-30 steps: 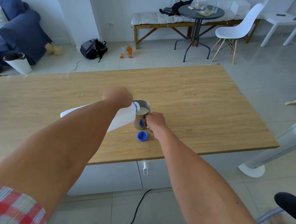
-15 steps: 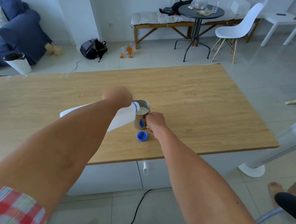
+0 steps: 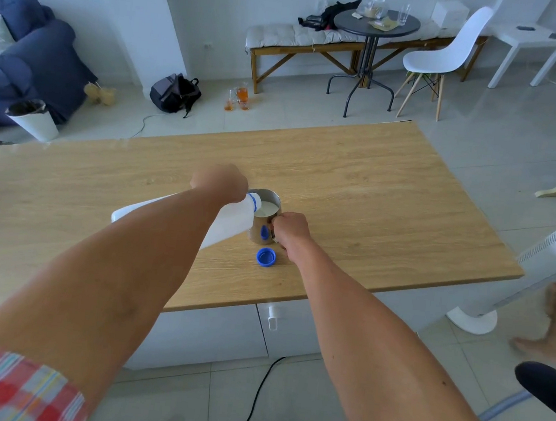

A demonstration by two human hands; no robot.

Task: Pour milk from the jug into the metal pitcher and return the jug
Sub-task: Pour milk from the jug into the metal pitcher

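A white plastic milk jug is tipped almost flat, its blue-ringed mouth over the rim of the metal pitcher. My left hand grips the jug near its neck; my forearm hides most of the jug's body. White milk fills the pitcher close to the rim. My right hand is closed on the pitcher's handle at its right side. The pitcher stands upright on the wooden table. The jug's blue cap lies on the table just in front of the pitcher.
The table's front edge runs just below the cap, with white cabinets and a black cable underneath. A white fan stand and another person's bare legs are at the right. A dark chair edge is at lower right.
The hands, jug and pitcher hold the same pose. The other person's legs have stepped further into view at the right.
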